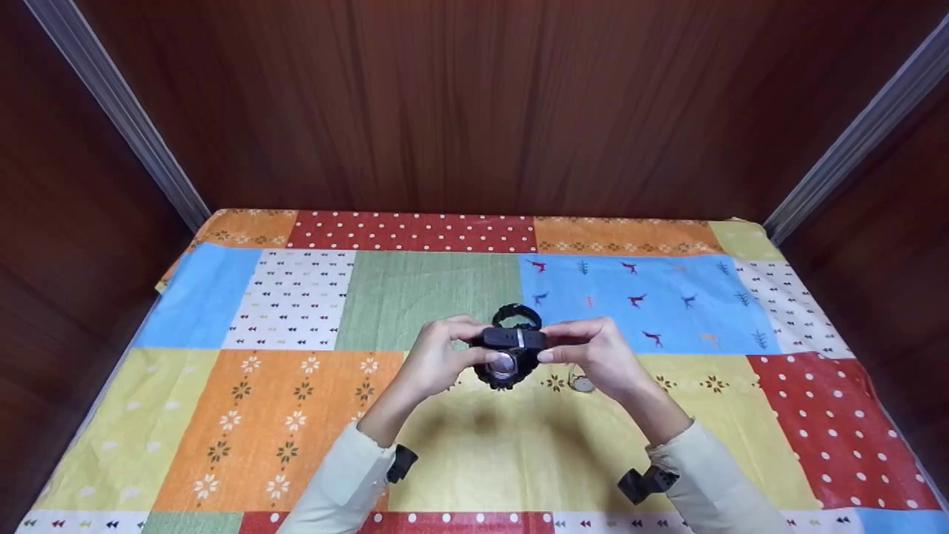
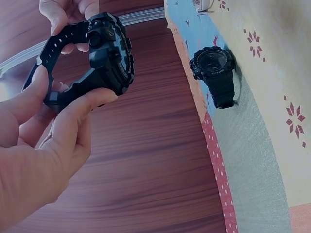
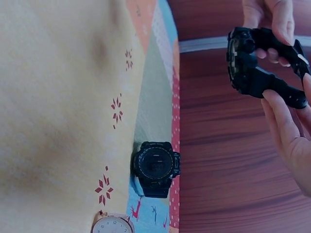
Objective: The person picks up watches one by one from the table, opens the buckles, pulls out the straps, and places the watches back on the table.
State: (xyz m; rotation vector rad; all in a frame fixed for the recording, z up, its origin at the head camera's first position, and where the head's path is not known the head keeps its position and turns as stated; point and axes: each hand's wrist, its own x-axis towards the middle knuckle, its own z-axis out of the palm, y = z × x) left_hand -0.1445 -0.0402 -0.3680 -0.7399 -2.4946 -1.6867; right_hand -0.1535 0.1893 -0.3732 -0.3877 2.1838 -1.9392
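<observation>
A black wristwatch with a thick strap is held up between both hands over the table. My left hand pinches one side of its strap between thumb and fingers. On the other side, my right hand grips the strap close to a light-coloured keeper. In the left wrist view the watch case faces away from the palm, and the strap forms a loop. A second black digital watch rests on the cloth just beyond the held one, its dial showing in both wrist views.
Near my right hand lies a watch with a white dial and a rose-gold case. A patchwork-print cloth covers the table. Brown wood-grain panels with metal corner strips enclose the back and sides.
</observation>
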